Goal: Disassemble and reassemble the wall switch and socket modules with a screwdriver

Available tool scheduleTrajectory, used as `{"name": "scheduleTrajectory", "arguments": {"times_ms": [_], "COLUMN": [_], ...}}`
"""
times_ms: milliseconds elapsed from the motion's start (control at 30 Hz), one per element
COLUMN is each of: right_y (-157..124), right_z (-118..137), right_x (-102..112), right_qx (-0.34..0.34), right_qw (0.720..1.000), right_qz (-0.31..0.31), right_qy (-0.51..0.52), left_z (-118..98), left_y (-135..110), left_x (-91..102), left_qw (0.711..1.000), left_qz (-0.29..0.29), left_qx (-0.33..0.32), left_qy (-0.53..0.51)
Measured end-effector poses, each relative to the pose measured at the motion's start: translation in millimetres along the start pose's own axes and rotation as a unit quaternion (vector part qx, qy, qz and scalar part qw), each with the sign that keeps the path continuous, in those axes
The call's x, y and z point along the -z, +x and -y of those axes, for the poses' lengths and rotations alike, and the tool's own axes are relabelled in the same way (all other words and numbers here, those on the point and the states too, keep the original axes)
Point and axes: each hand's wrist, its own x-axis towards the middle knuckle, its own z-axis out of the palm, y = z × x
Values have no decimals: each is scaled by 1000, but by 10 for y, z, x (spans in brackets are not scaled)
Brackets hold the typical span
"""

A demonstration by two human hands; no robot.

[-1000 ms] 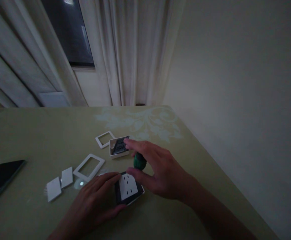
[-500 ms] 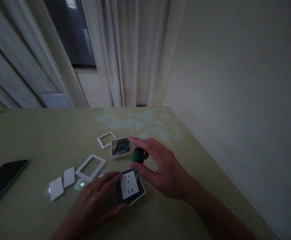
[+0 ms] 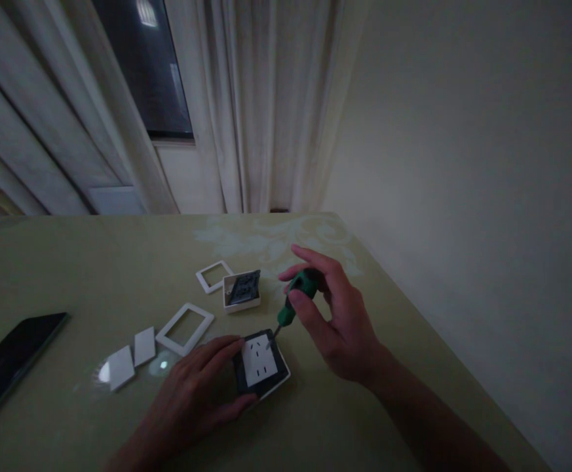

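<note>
My left hand (image 3: 204,383) grips the left side of a wall socket (image 3: 260,359), thumb at its near edge and fingers at its far edge. The socket has a white face with slots, a dark surround and a white box beneath. In my right hand (image 3: 332,308) is a green and black screwdriver (image 3: 288,308), held tilted by the handle with thumb and fingers. Its metal shaft points down to the socket's far right part; whether the tip touches a screw I cannot tell.
Beyond the socket sits a white box (image 3: 242,307) with a dark insert tilted in it. A small white frame (image 3: 207,286), a larger white frame (image 3: 165,340) and two white plates (image 3: 121,368) (image 3: 145,346) lie leftward. A dark tablet-like slab (image 3: 15,360) lies far left. A wall (image 3: 462,196) borders the table's right.
My right hand has moved right and tilted the screwdriver, so its handle and shaft now show. My left hand stays on the socket. The whole view has shifted slightly.
</note>
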Motion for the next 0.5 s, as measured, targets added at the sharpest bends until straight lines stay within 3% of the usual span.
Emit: {"name": "scheduleTrajectory", "arguments": {"times_ms": [300, 500], "right_y": [-55, -73], "right_z": [-88, -132], "right_x": [162, 165], "right_qx": [-46, -38], "right_qw": [990, 995], "right_qz": [-128, -92], "right_qy": [20, 21], "left_z": [6, 23], "left_y": [-19, 5], "left_x": [-45, -57], "left_qw": [1000, 1000], "left_qz": [5, -17], "left_qx": [2, -12], "left_qy": [-8, -4]}}
